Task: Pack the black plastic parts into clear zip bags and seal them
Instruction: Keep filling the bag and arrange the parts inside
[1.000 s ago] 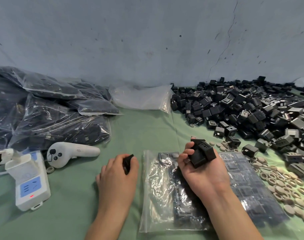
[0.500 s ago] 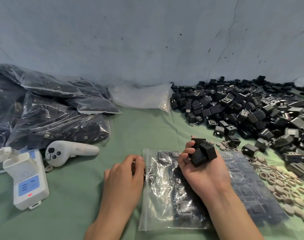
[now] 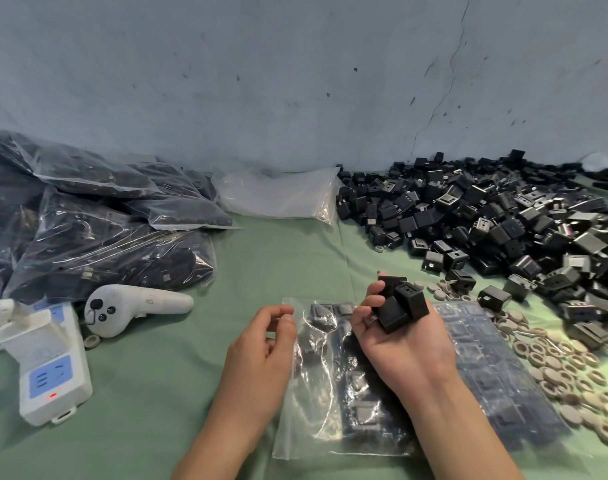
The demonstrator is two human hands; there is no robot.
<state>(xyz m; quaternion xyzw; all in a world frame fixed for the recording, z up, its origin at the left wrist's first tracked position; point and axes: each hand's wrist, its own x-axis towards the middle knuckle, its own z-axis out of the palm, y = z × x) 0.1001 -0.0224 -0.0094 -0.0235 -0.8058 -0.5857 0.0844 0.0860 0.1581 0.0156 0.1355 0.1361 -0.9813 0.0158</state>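
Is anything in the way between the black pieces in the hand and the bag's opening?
Nothing visible. The right hand holds the black plastic parts right beside the clear zip bag's mouth, which the left hand pinches.

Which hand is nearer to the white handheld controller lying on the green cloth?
Left. The left hand is just right of the white controller, at the clear bag's top corner. The right hand, holding black parts, is farther right, across the bag.
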